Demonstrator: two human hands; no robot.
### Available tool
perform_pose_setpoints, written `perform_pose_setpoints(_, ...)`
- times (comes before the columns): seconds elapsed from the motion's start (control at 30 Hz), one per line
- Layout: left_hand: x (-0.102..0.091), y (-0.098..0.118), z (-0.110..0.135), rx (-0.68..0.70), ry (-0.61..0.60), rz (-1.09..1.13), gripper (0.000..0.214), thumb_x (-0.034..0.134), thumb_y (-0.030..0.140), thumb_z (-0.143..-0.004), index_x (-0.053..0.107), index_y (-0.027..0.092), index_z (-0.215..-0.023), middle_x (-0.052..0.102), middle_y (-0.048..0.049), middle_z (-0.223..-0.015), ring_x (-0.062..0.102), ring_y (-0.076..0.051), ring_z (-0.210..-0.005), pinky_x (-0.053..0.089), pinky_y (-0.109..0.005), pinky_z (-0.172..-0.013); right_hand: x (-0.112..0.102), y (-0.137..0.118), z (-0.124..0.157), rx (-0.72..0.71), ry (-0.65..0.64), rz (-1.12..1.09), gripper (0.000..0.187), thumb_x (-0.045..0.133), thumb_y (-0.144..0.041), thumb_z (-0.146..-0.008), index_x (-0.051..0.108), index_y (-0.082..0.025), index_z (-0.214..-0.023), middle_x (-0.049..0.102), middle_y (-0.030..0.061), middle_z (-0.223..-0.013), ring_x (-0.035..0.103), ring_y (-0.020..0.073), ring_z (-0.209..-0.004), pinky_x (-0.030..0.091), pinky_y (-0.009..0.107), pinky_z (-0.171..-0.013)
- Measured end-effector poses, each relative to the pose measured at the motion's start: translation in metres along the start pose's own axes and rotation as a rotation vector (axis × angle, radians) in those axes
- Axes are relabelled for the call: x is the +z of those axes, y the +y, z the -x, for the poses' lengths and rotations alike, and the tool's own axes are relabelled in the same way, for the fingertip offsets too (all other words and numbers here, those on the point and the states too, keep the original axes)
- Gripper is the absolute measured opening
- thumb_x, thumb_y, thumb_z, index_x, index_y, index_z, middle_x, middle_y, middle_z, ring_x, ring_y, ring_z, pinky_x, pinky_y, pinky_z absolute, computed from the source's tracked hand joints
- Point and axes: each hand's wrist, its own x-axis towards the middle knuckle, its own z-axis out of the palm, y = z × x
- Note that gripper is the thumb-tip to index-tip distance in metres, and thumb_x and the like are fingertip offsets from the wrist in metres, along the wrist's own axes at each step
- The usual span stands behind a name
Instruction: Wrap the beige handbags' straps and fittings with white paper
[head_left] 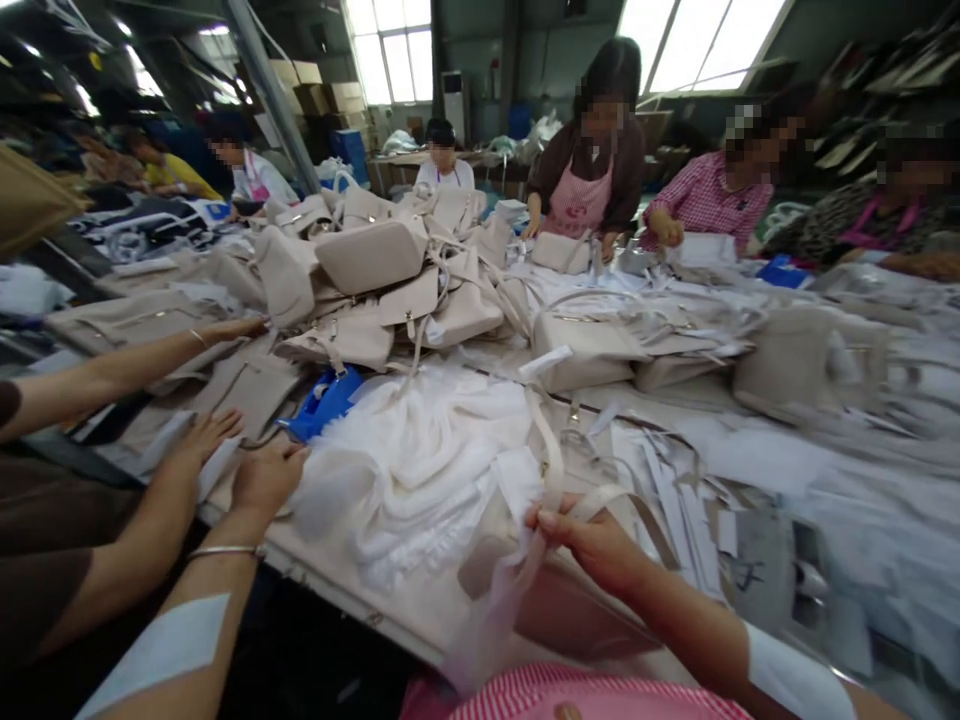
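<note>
My right hand is closed in a pinch on a beige bag strap that runs up to a beige bag lying under white tissue paper. A pale, blurred strip of wrapping hangs down from the same fingers. My left hand, with a metal bangle at the wrist, lies at the table's near edge with its fingers curled against the left side of the tissue paper. What those fingers hold is hidden. A blue tape dispenser sits just beyond that hand.
A co-worker's two hands rest on flat beige panels at the left. A heap of beige handbags fills the table's middle, with paper strips strewn to the right. Several people work along the far side.
</note>
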Motion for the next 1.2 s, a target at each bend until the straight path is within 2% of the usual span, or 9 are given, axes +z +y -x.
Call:
perform_pose_setpoints(0.03, -0.005, 0.025, 0.016, -0.004, 0.051, 0.101, 0.04, 0.051, 0.048, -0.083, 0.07, 0.013, -0.082, 0.071, -0.0133, -0.085, 0.064, -0.031, -0.088, 0.046, -0.04, -0.082, -0.002, -0.001, 0.003, -0.016, -0.003, 0.005, 0.038, 0.072, -0.05, -0.073, 0.074, -0.013, -0.083, 0.068, 0.0043, -0.07, 0.06, 0.0161, -0.065, 0.048, 0.029, -0.065)
perform_pose_setpoints(0.1, -0.011, 0.081, 0.058, 0.062, 0.013, 0.404, 0.046, 0.05, 0.056, -0.084, 0.071, 0.016, -0.074, 0.071, -0.0086, -0.076, 0.064, -0.025, -0.078, 0.047, -0.034, -0.076, -0.003, -0.003, 0.009, -0.064, -0.015, 0.035, 0.038, 0.071, -0.05, -0.075, 0.074, -0.014, -0.084, 0.068, 0.0044, -0.07, 0.061, 0.0165, -0.065, 0.05, 0.03, -0.065)
perform_pose_setpoints(0.2, -0.011, 0.158, 0.128, 0.241, -0.256, 0.867, 0.04, 0.056, 0.053, -0.083, 0.074, 0.017, -0.086, 0.072, -0.0093, -0.089, 0.063, -0.021, -0.081, 0.049, -0.032, -0.077, -0.003, -0.007, 0.02, -0.131, -0.074, 0.071, 0.035, 0.067, -0.048, -0.08, 0.073, -0.014, -0.088, 0.07, 0.0047, -0.071, 0.065, 0.0179, -0.067, 0.052, 0.031, -0.067)
perform_pose_setpoints(0.27, -0.008, 0.195, 0.162, 0.261, -0.381, 1.07, 0.035, 0.064, 0.046, -0.08, 0.073, 0.018, -0.099, 0.069, -0.0111, -0.106, 0.062, -0.023, -0.094, 0.05, -0.032, -0.08, -0.003, -0.009, 0.027, -0.165, -0.143, 0.061, 0.033, 0.064, -0.046, -0.083, 0.071, -0.014, -0.09, 0.071, 0.005, -0.072, 0.067, 0.0192, -0.069, 0.054, 0.033, -0.07)
perform_pose_setpoints(0.37, -0.002, 0.225, 0.192, 0.15, -0.471, 1.23, 0.04, 0.072, 0.042, -0.075, 0.07, 0.018, -0.107, 0.068, -0.0116, -0.106, 0.062, -0.023, -0.093, 0.051, -0.031, -0.076, -0.004, -0.011, 0.038, -0.206, -0.226, 0.033, 0.03, 0.06, -0.042, -0.087, 0.069, -0.014, -0.095, 0.073, 0.0053, -0.071, 0.07, 0.0205, -0.072, 0.054, 0.035, -0.074)
perform_pose_setpoints(0.57, -0.004, 0.242, 0.213, -0.035, -0.535, 1.375, 0.041, 0.075, 0.043, -0.071, 0.062, 0.017, -0.1, 0.064, -0.0066, -0.098, 0.062, -0.018, -0.084, 0.052, -0.03, -0.069, -0.008, -0.01, 0.052, -0.263, -0.281, 0.015, 0.028, 0.059, -0.039, -0.088, 0.068, -0.012, -0.094, 0.074, 0.0077, -0.074, 0.07, 0.0209, -0.072, 0.054, 0.035, -0.074)
perform_pose_setpoints(0.73, -0.009, 0.247, 0.228, -0.037, -0.5, 1.413, 0.04, 0.074, 0.039, -0.073, 0.053, 0.018, -0.1, 0.06, -0.0047, -0.096, 0.061, -0.017, -0.086, 0.051, -0.026, -0.066, -0.009, -0.009, 0.058, -0.3, -0.294, -0.017, 0.023, 0.06, -0.034, -0.088, 0.067, -0.014, -0.094, 0.073, 0.007, -0.075, 0.07, 0.0211, -0.071, 0.054, 0.036, -0.074)
perform_pose_setpoints(0.97, -0.017, 0.247, 0.237, 0.014, -0.26, 1.291, 0.049, 0.074, 0.033, -0.073, 0.048, 0.021, -0.112, 0.059, -0.0057, -0.107, 0.062, -0.014, -0.083, 0.052, -0.028, -0.072, -0.011, -0.006, 0.063, -0.309, -0.313, 0.018, 0.021, 0.058, -0.033, -0.089, 0.067, -0.014, -0.096, 0.073, 0.0068, -0.076, 0.07, 0.0214, -0.075, 0.053, 0.037, -0.078)
perform_pose_setpoints(1.2, -0.019, 0.251, 0.246, -0.017, -0.442, 1.356, 0.045, 0.074, 0.036, -0.072, 0.051, 0.017, -0.107, 0.058, -0.0068, -0.104, 0.061, -0.015, -0.082, 0.053, -0.029, -0.068, -0.008, -0.01, 0.066, -0.358, -0.362, 0.04, 0.022, 0.059, -0.034, -0.089, 0.07, -0.015, -0.094, 0.073, 0.007, -0.081, 0.07, 0.0202, -0.075, 0.054, 0.035, -0.077)
